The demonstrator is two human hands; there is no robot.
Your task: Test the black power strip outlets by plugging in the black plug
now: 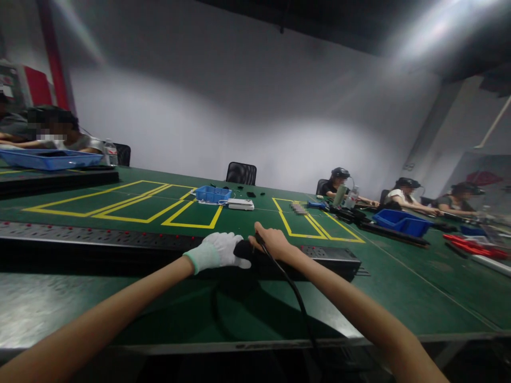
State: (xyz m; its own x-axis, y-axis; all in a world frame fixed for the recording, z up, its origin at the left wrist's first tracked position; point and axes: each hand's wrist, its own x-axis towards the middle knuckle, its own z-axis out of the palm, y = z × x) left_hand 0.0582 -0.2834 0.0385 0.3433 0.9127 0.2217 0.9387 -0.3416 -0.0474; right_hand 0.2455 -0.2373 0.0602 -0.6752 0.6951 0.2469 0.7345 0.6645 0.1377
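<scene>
My left hand (219, 250) wears a white glove and curls over a black object (242, 249) that rests on the long black power strip (91, 238). My bare right hand (272, 242) is closed on the same black object from the right side. A black cable (296, 295) runs from under my right hand back along my forearm and off the table's near edge. The two hands almost touch above the strip. What exactly the black object is stays hidden under my fingers.
The green table (399, 287) carries yellow taped rectangles (120, 205). A small blue tray (213, 194) and a white device (241, 204) lie past the strip. Other people sit at the far left and far right, with blue bins (403, 221) and a black chair (241, 173) nearby.
</scene>
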